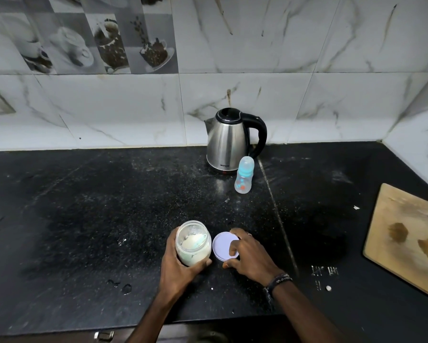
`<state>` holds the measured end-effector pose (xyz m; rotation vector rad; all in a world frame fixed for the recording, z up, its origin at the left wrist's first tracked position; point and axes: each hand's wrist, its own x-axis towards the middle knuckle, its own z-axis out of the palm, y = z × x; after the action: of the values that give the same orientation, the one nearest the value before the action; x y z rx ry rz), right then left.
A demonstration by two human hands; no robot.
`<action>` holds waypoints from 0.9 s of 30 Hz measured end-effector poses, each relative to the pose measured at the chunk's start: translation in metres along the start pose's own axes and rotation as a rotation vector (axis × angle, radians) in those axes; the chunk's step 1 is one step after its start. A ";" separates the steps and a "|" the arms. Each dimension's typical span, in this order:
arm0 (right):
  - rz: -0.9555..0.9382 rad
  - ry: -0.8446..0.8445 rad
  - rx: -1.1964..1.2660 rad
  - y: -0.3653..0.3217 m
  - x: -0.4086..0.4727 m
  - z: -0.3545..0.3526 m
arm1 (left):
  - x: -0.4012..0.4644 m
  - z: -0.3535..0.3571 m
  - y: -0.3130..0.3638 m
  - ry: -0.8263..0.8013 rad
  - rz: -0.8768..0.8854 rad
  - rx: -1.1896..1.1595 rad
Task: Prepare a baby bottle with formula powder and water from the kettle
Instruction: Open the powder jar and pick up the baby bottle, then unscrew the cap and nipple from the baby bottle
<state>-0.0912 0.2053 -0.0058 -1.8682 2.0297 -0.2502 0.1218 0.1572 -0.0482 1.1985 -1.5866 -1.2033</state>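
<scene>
Jar: a clear glass jar of pale formula powder (193, 246) stands open near the front edge of the black speckled stone bench (84, 206), likely steadied so powder can be scooped out.
Left hand: the left hand (177, 264) grips the jar, fingers wrapped round its far side and thumb across the near side, forearm reaching in from below.
Lid: a round white plastic lid (225, 246) lies flat on the bench just beside the jar, on its right.
Right hand: the right hand (247, 253) rests on the lid, fingertips curled over its edge, seemingly setting it aside; a dark bracelet circles the wrist.
Bottle: the small clear baby bottle with a blue collar and cap (244, 178) stands upright farther back, still capped.
Kettle: the steel electric kettle with a black handle (229, 141) sits just behind the bottle against the marble-tiled wall, within reach for pouring.
</scene>
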 end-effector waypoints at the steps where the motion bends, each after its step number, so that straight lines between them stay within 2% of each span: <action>1: 0.001 -0.003 0.001 0.000 0.000 0.000 | -0.001 0.000 0.000 -0.004 -0.004 -0.005; 7: 0.015 0.007 0.057 0.002 -0.003 -0.001 | -0.002 -0.002 0.008 0.002 -0.031 -0.056; 11: 0.013 0.179 0.121 0.004 -0.006 -0.005 | -0.005 -0.002 0.029 0.053 0.011 -0.078; 17: -0.019 0.578 0.186 0.010 -0.002 -0.016 | 0.004 0.000 0.073 0.144 0.205 -0.003; 27: 0.095 0.731 0.212 0.036 0.025 -0.059 | 0.059 0.066 0.133 0.074 0.288 -0.006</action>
<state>-0.1484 0.1771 0.0309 -1.6804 2.3917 -1.2186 0.0164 0.1275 0.0689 0.9600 -1.6332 -0.9669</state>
